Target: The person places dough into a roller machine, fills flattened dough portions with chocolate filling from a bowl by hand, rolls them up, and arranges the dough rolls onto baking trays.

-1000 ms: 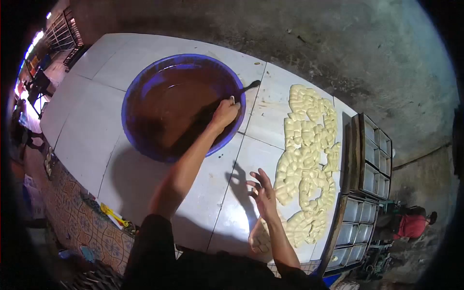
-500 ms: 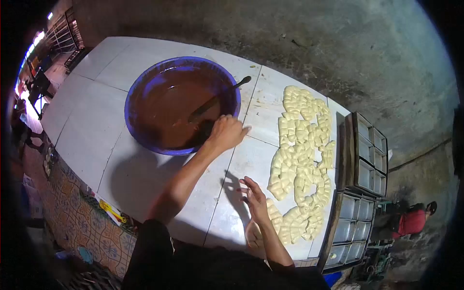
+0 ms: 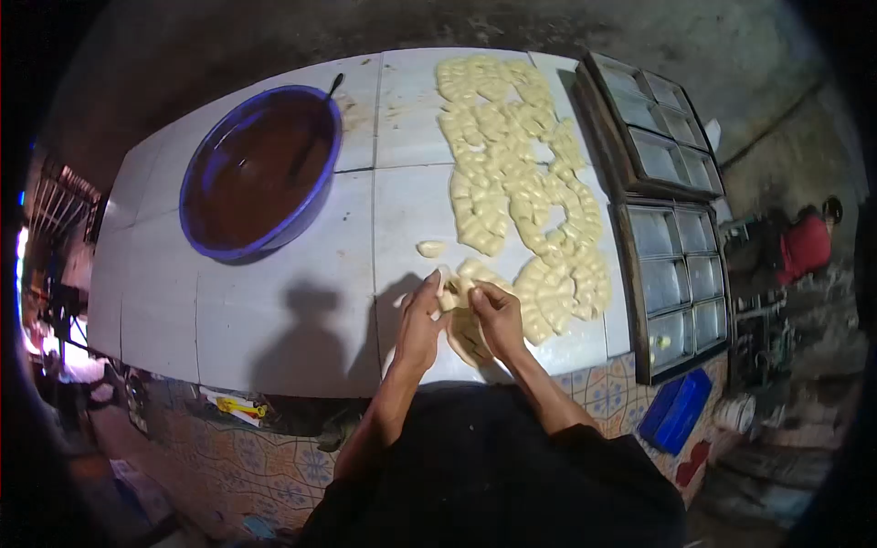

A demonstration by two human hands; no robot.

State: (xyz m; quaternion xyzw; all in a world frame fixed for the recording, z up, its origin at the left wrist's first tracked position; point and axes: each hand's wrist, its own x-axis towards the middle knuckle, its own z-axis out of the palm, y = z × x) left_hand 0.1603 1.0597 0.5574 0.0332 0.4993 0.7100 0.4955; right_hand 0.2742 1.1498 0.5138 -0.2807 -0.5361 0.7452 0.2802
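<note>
Both of my hands meet near the table's front edge around a small piece of pale dough (image 3: pixel 449 298) with something dark in its middle. My left hand (image 3: pixel 421 321) pinches its left side, and my right hand (image 3: pixel 498 320) has its fingers on the right side. A loose dough piece (image 3: pixel 430 248) lies just beyond them. Many pale dough pieces (image 3: pixel 493 137) lie pressed side by side to the right. The blue basin (image 3: pixel 329 187) of brown filling (image 3: pixel 247 183) stands at the left, with a dark-handled tool (image 3: pixel 337 84) leaning on its rim.
Two dark-framed metal trays with compartments (image 3: pixel 660 155) (image 3: pixel 671 279) stand along the table's right edge. A blue crate (image 3: pixel 676 411) is on the tiled floor (image 3: pixel 301 447). A person in a red top (image 3: pixel 806 248) is at the far right. The wall runs behind the table.
My left hand has left the basin and come to my right hand, and both now hold a dough piece. The view has turned right, shifting the basin and dough leftward.
</note>
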